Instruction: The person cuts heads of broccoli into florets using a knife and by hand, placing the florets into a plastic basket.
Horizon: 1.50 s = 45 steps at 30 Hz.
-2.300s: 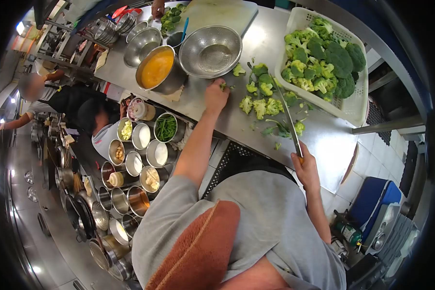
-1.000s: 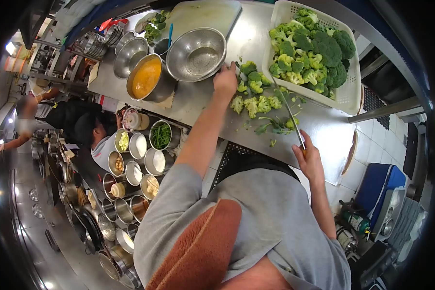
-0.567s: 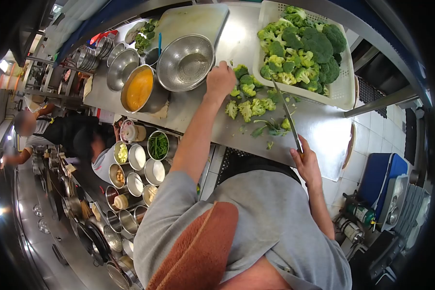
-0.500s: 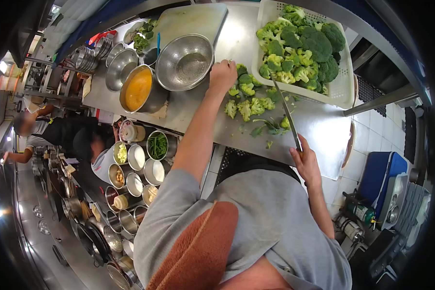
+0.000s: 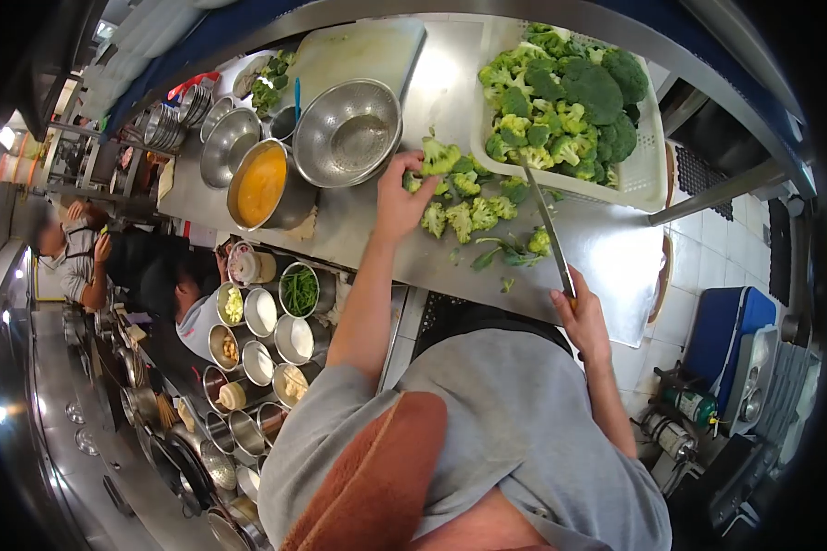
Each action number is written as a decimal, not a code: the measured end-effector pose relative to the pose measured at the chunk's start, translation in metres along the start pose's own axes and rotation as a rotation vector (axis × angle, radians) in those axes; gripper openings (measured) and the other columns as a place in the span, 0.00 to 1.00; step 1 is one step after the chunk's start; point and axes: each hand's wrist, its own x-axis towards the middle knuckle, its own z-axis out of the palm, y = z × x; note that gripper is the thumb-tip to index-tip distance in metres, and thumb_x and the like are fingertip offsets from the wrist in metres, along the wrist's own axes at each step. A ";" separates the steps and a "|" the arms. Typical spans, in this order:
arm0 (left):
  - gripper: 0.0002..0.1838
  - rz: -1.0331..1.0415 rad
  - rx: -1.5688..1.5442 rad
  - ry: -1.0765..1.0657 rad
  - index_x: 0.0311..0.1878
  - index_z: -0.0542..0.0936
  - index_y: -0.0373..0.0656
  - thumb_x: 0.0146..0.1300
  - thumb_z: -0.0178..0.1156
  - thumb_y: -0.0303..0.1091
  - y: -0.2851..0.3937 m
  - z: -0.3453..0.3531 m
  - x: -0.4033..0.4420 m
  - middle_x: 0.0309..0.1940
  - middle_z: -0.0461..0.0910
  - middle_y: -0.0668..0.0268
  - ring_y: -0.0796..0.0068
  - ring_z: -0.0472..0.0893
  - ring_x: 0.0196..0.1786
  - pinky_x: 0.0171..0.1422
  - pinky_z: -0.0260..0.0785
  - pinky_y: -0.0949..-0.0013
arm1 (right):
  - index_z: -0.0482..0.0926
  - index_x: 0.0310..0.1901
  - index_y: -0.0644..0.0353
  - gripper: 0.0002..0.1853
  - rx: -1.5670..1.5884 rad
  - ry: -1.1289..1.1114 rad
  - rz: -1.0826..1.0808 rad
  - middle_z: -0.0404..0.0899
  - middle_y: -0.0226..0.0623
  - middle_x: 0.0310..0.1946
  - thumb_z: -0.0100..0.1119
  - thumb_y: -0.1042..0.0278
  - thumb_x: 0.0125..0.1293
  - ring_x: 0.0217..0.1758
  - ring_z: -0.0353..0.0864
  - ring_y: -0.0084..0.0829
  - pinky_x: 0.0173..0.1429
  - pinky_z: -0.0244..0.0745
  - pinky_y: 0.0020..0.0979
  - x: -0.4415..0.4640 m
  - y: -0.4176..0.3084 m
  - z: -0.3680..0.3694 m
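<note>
My left hand (image 5: 402,197) is closed on a broccoli floret (image 5: 439,158), thumb and fingers at its left side, just right of the perforated metal bowl (image 5: 349,133). More cut florets (image 5: 471,216) lie on the steel counter below and beside it. Wrapped round a knife handle, my right hand (image 5: 583,317) keeps the long blade (image 5: 549,225) pointing away from me, its tip close to the rim of the white plastic basket (image 5: 657,174). That basket is piled with broccoli (image 5: 583,101). Leaves and stem scraps (image 5: 501,253) lie left of the blade.
A pot of orange liquid (image 5: 262,188) and a steel bowl (image 5: 230,142) stand left of the perforated bowl. Behind is a white cutting board (image 5: 358,50). Several ingredient tins (image 5: 260,317) sit at lower left, with people (image 5: 83,248) beyond. A metal post (image 5: 698,200) rises at right.
My left hand has turned and now shows a broccoli floret at its fingers, slightly lower than before. The knife stays in my right hand, nearly still. A person at left has moved their arms.
</note>
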 end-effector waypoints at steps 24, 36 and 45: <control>0.25 -0.041 -0.362 -0.848 0.55 0.76 0.42 0.54 0.73 0.28 0.127 0.040 -0.025 0.49 0.81 0.65 0.70 0.80 0.54 0.62 0.70 0.67 | 0.71 0.61 0.61 0.32 0.749 0.045 0.013 0.83 0.31 0.34 0.74 0.79 0.54 0.25 0.79 0.19 0.20 0.68 0.20 0.040 -0.044 -0.024; 0.31 0.305 0.093 -0.146 0.60 0.75 0.40 0.61 0.70 0.50 0.158 0.184 0.085 0.50 0.80 0.60 0.64 0.78 0.54 0.63 0.69 0.65 | 0.72 0.52 0.60 0.22 0.860 0.317 0.096 0.82 0.30 0.33 0.65 0.82 0.55 0.27 0.78 0.19 0.22 0.72 0.20 0.006 -0.001 -0.046; 0.36 -0.355 -0.613 -1.067 0.69 0.65 0.37 0.63 0.72 0.39 0.128 0.105 -0.055 0.58 0.77 0.53 0.66 0.78 0.61 0.62 0.74 0.61 | 0.72 0.52 0.60 0.20 0.892 0.410 0.046 0.81 0.30 0.33 0.66 0.80 0.58 0.26 0.78 0.19 0.22 0.73 0.21 0.017 -0.015 -0.048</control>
